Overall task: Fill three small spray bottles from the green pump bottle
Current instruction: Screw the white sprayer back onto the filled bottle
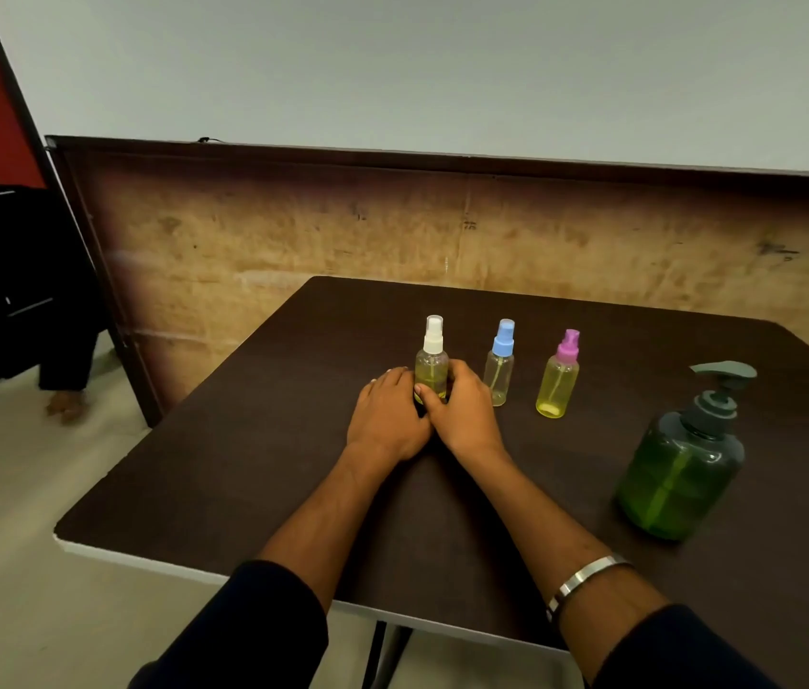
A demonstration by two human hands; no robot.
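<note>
Nearest the camera, two dark sleeves reach over the desk point(203, 494), a silver bangle point(586, 576) on the right wrist. One green pump bottle point(680, 469), part full of green liquid, stands at right. Further out, the left hand point(387, 420) lies flat, fingers relaxed against the white-capped spray bottle point(432, 363), which the right hand point(464, 415) grips low down. Three spray bottles stand in a row, each holding yellowish liquid: white-capped, blue-capped point(500, 363), and pink-capped point(560, 377), the fullest.
</note>
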